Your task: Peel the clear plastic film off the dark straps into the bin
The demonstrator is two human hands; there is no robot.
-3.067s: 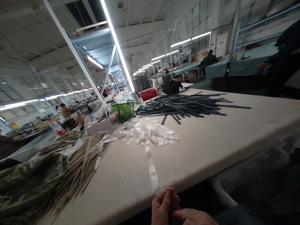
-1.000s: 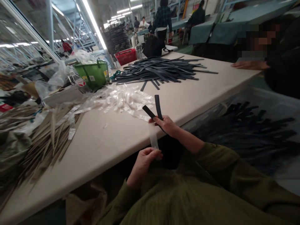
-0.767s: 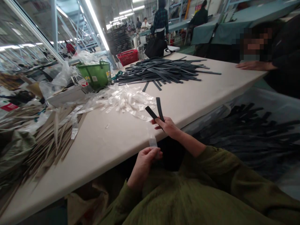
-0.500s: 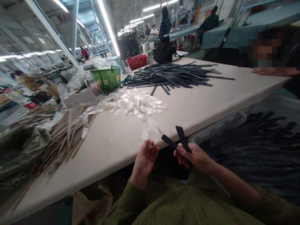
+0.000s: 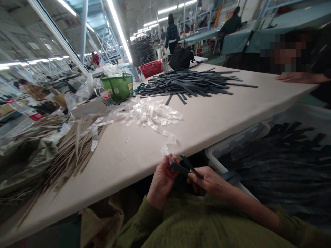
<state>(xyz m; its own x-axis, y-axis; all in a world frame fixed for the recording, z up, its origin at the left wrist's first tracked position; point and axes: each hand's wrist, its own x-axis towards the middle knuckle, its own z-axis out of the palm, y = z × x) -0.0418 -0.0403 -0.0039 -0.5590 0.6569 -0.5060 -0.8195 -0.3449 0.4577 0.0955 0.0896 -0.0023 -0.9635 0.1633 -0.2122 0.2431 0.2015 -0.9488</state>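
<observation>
Two ends of a dark fabric strip (image 5: 180, 169) stick out of my right hand (image 5: 207, 182), which is closed on them; whether they belong to one strip or two I cannot tell. My left hand (image 5: 163, 179) pinches a piece of clear plastic film (image 5: 164, 149) at its fingertips, right against the tip of the lower strip end. Beyond my hands, a loose pile of shiny clear film strips (image 5: 150, 115) lies on the pale table (image 5: 207, 120), with one trailing toward my left hand.
Many dark strips (image 5: 191, 82) are heaped farther back. A green basket (image 5: 117, 86) and a red basket (image 5: 150, 69) stand behind. Brown strips (image 5: 74, 148) lie left. A plastic bin (image 5: 214, 155) of dark strips sits right. Another person's hand (image 5: 297, 77) rests on the table.
My right hand has brought the dark strip ends left and down to my left fingertips, where the film is. A walking person in the background has moved left.
</observation>
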